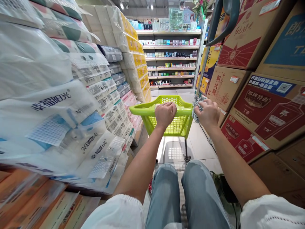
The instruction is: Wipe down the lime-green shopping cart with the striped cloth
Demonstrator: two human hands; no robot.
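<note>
Left hand fisted on cart handle; right hand clutches cloth. Steer straight to 12 o'clock, clear of boxes at 3.

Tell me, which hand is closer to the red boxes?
Right. The right hand, holding a cloth, is just beside the red boxes. The left hand grips the green cart handle, farther away.

Green cart and cloth in an aisle

The lime-green mesh cart stands upright, empty; a checked cloth sits bunched at the cart handle's right end.
</note>
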